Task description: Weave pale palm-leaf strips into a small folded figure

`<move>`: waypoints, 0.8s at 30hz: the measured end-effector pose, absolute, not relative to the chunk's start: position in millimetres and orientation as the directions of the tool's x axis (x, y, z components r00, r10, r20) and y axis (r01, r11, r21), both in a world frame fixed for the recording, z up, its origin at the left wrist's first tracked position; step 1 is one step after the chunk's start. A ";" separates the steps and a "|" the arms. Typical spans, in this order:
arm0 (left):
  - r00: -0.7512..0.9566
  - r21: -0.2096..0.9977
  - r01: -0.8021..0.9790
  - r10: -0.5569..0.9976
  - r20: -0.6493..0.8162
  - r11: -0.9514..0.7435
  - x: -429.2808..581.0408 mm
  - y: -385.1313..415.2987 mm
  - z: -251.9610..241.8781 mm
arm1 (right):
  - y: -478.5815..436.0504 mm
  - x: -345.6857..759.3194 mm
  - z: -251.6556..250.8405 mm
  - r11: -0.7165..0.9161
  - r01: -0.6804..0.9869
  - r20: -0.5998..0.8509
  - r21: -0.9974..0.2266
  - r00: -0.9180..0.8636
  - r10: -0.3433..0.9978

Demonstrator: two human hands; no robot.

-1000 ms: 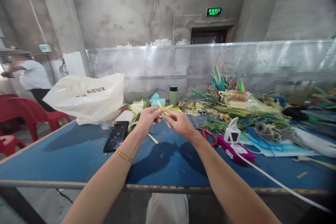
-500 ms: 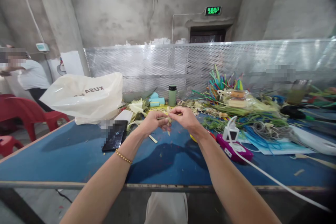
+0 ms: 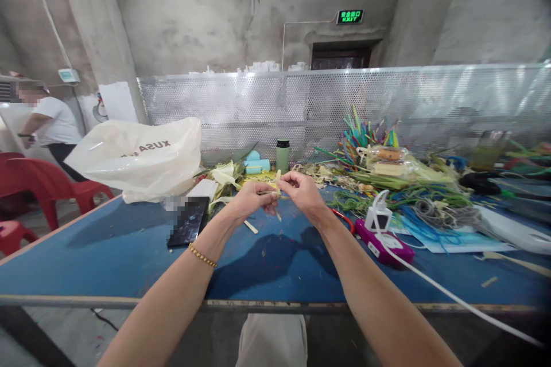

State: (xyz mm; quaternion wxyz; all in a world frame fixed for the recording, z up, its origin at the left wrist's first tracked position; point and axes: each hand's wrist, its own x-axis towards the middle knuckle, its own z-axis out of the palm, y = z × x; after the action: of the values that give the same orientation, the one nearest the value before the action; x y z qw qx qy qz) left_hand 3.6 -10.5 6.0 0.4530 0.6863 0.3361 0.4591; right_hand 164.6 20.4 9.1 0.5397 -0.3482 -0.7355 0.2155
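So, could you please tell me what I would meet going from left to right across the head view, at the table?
Pale plastic bag → dark-screened device → left hand → pale strip → right hand → purple box → long white object.

Strip [image 3: 279,175] before the bottle [image 3: 283,157] (bag [image 3: 142,155] left, charger [image 3: 378,220] right).
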 end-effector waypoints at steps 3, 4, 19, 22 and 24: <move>0.285 0.935 0.016 0.898 0.335 -0.354 2.4 -6.4 4.1 | 17.2 164.2 9.7 0.654 0.302 0.612 -0.694 -0.231 0.756; 0.269 0.935 0.003 0.901 0.341 -0.354 1.7 -5.2 3.5 | 16.3 164.1 9.5 0.646 0.301 0.590 -0.702 -0.263 0.764; 0.239 0.944 -0.228 0.926 0.291 -0.238 5.3 -9.9 7.9 | 18.1 161.9 7.8 0.574 0.135 0.536 -0.808 -0.237 0.810; 0.214 0.937 -0.232 0.926 0.310 -0.260 6.1 -8.9 6.4 | 17.5 162.3 9.0 0.591 0.171 0.553 -0.788 -0.227 0.802; 0.216 0.935 -0.226 0.922 0.322 -0.274 6.0 -7.7 5.7 | 17.7 163.3 9.5 0.602 0.207 0.564 -0.771 -0.217 0.797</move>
State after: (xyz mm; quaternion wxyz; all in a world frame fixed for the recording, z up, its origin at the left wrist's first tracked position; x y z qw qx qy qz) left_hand 6.0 -7.7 5.7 0.5223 0.5788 0.3008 0.5493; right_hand 163.3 17.7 9.5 0.5217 -0.3451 -0.7273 0.2824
